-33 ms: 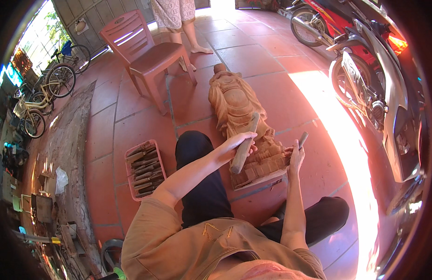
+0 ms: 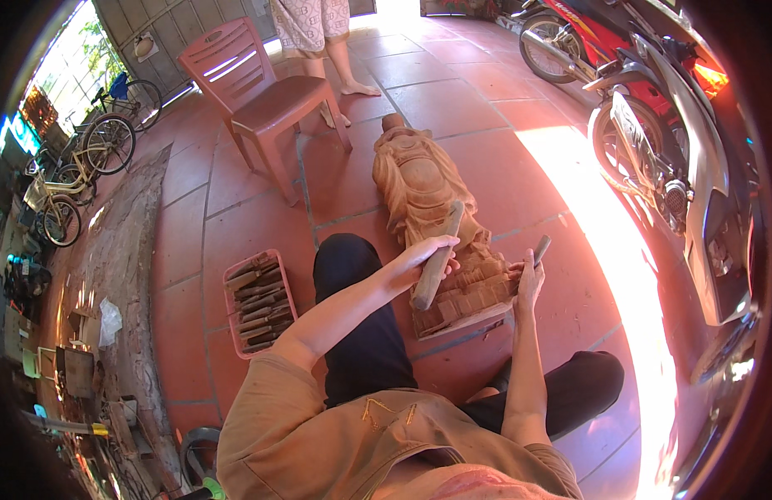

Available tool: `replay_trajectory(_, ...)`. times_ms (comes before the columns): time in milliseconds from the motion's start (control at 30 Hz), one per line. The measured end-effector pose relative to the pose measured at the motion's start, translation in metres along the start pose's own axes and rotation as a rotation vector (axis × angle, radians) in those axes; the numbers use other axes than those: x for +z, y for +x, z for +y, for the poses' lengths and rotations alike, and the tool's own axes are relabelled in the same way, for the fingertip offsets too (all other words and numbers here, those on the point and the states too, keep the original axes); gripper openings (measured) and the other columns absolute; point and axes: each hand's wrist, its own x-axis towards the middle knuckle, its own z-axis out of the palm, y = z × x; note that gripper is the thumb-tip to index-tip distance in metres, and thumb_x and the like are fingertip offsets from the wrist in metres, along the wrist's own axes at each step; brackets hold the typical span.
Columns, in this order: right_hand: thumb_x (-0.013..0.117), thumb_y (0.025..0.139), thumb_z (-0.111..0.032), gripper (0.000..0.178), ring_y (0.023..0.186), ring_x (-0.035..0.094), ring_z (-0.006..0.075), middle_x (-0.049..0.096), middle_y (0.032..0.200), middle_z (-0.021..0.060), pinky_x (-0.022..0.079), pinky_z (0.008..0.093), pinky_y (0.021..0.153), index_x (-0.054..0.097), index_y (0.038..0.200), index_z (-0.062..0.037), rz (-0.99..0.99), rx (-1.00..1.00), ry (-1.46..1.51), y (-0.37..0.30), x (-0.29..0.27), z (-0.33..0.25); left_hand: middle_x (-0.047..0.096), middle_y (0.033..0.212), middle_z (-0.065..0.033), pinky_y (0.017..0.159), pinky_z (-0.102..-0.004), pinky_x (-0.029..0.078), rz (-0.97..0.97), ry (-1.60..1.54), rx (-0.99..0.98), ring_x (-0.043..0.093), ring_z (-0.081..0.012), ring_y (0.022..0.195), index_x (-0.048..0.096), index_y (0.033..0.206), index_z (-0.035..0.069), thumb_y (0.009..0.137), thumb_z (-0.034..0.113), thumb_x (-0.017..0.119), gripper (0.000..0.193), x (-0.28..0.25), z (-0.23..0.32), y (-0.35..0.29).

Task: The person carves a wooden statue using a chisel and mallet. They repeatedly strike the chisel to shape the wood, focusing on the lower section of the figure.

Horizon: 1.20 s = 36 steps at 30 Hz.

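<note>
A carved wooden statue (image 2: 421, 179) of a robed figure lies on the tiles in front of me, its blocky base toward me. My left hand (image 2: 429, 252) is closed round a wooden mallet (image 2: 436, 275), a plain stick-like club held slantwise above the lower part of the statue. At the right edge of the base, my right hand (image 2: 528, 282) grips a chisel (image 2: 542, 247); its handle end points up and away, and its blade is hidden. Left of my knee stands a pink plastic tray (image 2: 233, 326) filled with several wood-handled carving tools (image 2: 263, 302).
A brown plastic chair (image 2: 282, 108) stands beyond the tray, with a barefoot person's legs (image 2: 339, 71) behind it. Motorbikes (image 2: 644, 142) are parked at the right, bicycles (image 2: 109, 143) at the far left. Wood scraps and clutter line the left side.
</note>
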Motion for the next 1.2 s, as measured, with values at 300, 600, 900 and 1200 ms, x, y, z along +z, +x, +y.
replay_trajectory(300,0.061,0.100,-0.044,0.040,0.051,0.059,0.0112,0.063,0.066,0.0075,0.044,0.0230,0.049,0.056,0.095,-0.0040,0.008,0.007,-0.017,0.001,0.002,-0.003,0.066,0.086,-0.0118,0.054,-0.0242,0.053,0.000,-0.001,-0.011,0.062,-0.0134,0.062,0.056,0.103,0.002,0.090,0.041,0.073,0.045,0.001,0.005,-0.002)
replay_trajectory(600,0.060,0.102,-0.041,0.039,0.053,0.059,0.0118,0.062,0.066,0.0063,0.047,0.0246,0.053,0.058,0.096,-0.0019,-0.002,0.004,0.008,0.005,0.005,-0.004,0.067,0.088,-0.0119,0.056,-0.0230,0.053,-0.007,0.009,0.001,0.063,-0.0128,0.064,0.056,0.104,0.001,0.090,0.040,0.073,0.045,0.003,0.012,-0.005)
replay_trajectory(900,0.059,0.102,-0.041,0.039,0.052,0.060,0.0116,0.062,0.065,0.0065,0.047,0.0249,0.052,0.057,0.097,-0.0018,-0.002,0.007,-0.006,0.007,0.004,-0.004,0.066,0.087,-0.0122,0.056,-0.0229,0.053,-0.005,0.012,0.005,0.063,-0.0129,0.064,0.056,0.104,0.000,0.089,0.040,0.073,0.046,0.005,0.012,-0.007)
replay_trajectory(1200,0.060,0.101,-0.042,0.040,0.052,0.059,0.0105,0.064,0.066,0.0071,0.043,0.0229,0.048,0.057,0.097,-0.0026,0.000,0.001,0.011,0.006,0.007,-0.004,0.066,0.085,-0.0119,0.055,-0.0233,0.053,-0.018,0.002,0.015,0.062,-0.0130,0.062,0.057,0.102,0.001,0.090,0.040,0.073,0.043,0.003,0.014,-0.006)
